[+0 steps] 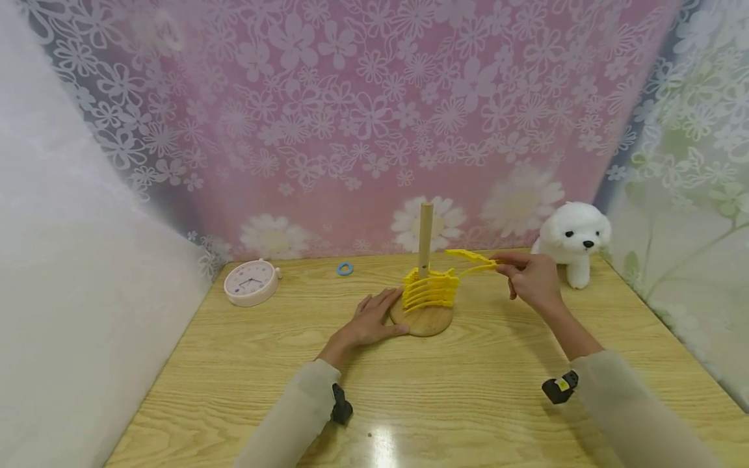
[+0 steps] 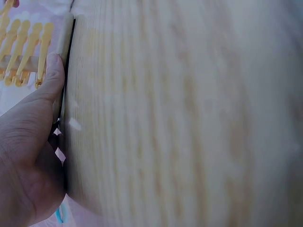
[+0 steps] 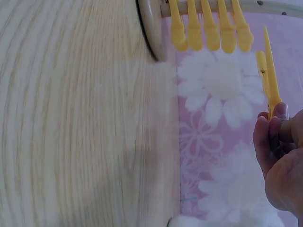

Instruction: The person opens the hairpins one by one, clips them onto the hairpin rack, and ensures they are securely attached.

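Observation:
A wooden peg (image 1: 426,237) rises from a round wooden base (image 1: 430,322). Several yellow banana-type hair clips (image 1: 430,291) are stacked low around the peg. My left hand (image 1: 370,320) rests against the base's left rim, thumb at the front and straight fingers toward the back; the left wrist view shows the thumb (image 2: 53,73) against the base. To the right of the stack, my right hand (image 1: 535,279) pinches one end of another yellow clip (image 1: 471,255). Its two long arms spread apart and point toward the peg; in the right wrist view the pinched clip (image 3: 271,75) hangs clear of the stack.
A pink clock (image 1: 251,283) lies at the back left of the wooden table (image 1: 281,383). A small blue ring (image 1: 345,268) lies near the back edge. A white plush dog (image 1: 576,237) stands at the back right. Patterned cloth (image 1: 374,130) hangs behind the table.

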`<control>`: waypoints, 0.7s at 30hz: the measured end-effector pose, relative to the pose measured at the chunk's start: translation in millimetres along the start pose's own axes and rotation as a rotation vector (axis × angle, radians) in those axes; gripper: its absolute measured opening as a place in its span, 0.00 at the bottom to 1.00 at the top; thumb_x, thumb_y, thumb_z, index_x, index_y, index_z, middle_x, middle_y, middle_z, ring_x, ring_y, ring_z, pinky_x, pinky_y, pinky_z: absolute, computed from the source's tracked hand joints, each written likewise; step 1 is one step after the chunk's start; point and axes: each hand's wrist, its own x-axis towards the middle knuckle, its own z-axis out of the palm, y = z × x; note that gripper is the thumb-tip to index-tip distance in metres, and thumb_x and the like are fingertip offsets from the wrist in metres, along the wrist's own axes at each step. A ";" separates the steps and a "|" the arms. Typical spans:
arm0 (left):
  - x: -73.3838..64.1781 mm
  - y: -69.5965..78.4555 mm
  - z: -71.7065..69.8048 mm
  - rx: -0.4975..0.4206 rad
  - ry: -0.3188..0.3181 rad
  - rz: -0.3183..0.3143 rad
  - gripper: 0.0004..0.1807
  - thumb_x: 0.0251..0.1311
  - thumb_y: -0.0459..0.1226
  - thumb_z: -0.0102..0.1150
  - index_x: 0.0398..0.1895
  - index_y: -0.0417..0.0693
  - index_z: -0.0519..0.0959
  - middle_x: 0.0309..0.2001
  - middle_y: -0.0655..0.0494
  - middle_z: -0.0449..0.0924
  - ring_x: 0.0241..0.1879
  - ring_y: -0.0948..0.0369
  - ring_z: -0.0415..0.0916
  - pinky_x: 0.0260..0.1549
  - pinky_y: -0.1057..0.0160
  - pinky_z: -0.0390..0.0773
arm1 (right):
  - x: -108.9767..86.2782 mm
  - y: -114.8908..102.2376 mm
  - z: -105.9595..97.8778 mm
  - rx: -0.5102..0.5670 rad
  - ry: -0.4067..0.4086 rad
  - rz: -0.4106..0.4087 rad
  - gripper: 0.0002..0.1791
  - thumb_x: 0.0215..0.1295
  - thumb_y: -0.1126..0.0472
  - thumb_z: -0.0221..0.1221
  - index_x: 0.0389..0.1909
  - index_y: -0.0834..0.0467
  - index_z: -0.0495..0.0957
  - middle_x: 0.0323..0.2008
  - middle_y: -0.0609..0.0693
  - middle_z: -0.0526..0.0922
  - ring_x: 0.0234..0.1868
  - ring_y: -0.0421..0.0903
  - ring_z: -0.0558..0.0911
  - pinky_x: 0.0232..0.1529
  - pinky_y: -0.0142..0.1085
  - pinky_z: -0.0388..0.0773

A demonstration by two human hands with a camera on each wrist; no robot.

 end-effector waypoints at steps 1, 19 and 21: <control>-0.3 0.5 -0.2 0.001 -0.002 0.001 0.51 0.70 0.64 0.56 0.86 0.57 0.45 0.85 0.52 0.44 0.84 0.53 0.37 0.80 0.44 0.32 | 0.2 -2.7 2.0 0.003 0.002 0.001 0.13 0.74 0.64 0.64 0.55 0.63 0.87 0.14 0.51 0.81 0.11 0.53 0.77 0.08 0.38 0.65; -1.2 8.2 -4.6 0.050 -0.006 -0.026 0.49 0.72 0.58 0.60 0.86 0.54 0.47 0.84 0.51 0.46 0.84 0.53 0.39 0.80 0.44 0.35 | 8.5 -29.0 33.4 0.100 -0.072 0.030 0.13 0.74 0.66 0.63 0.55 0.63 0.87 0.35 0.64 0.90 0.07 0.48 0.74 0.17 0.38 0.80; -1.8 7.9 -4.2 0.052 -0.007 -0.031 0.49 0.71 0.58 0.60 0.86 0.55 0.47 0.84 0.52 0.46 0.84 0.54 0.39 0.80 0.44 0.35 | 8.9 -31.8 37.3 0.098 -0.082 0.029 0.12 0.74 0.66 0.63 0.54 0.63 0.87 0.42 0.66 0.89 0.07 0.48 0.74 0.15 0.39 0.79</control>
